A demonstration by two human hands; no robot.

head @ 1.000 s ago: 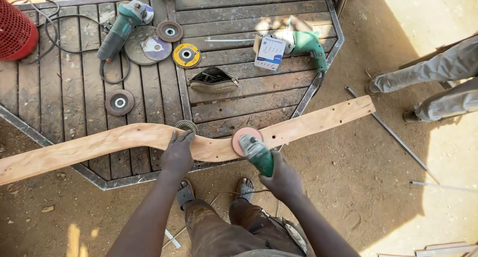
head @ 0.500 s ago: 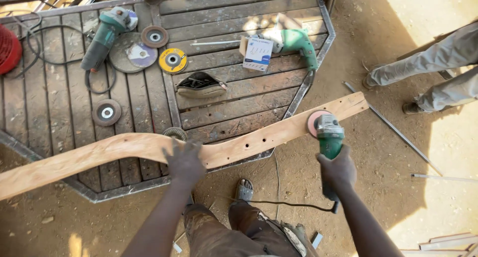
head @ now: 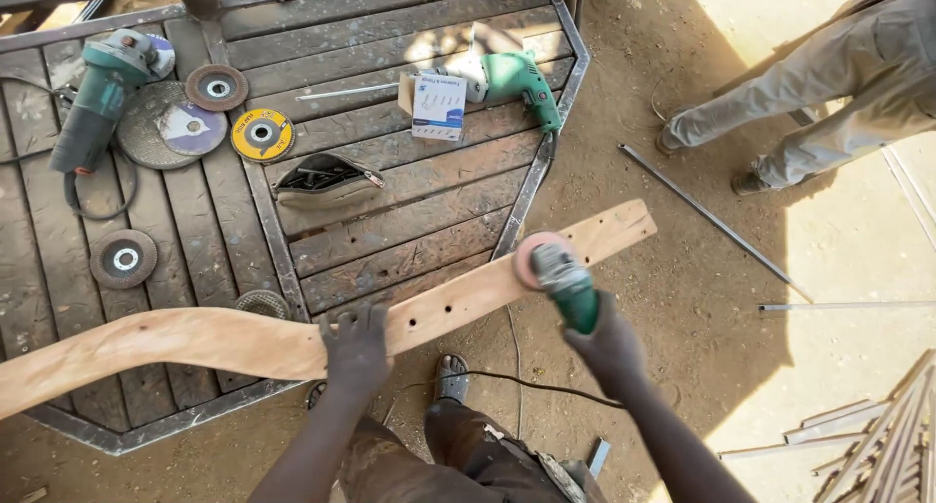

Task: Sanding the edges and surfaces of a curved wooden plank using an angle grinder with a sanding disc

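A long curved wooden plank lies across the edge of a wooden platform with a metal frame. My left hand presses down on the plank near its middle, beside a few drilled holes. My right hand grips a green angle grinder whose pink sanding disc rests on the plank toward its right end. The grinder's black cord trails over the dirt near my feet.
On the platform lie another angle grinder, several grinding discs, a small box, a green drill and a black pouch. Another person's legs stand at upper right. Metal rods lie on the dirt.
My right hand swept the grinder along the plank, from near my left hand out to the right end and partway back. My left hand stayed pressed on the plank.
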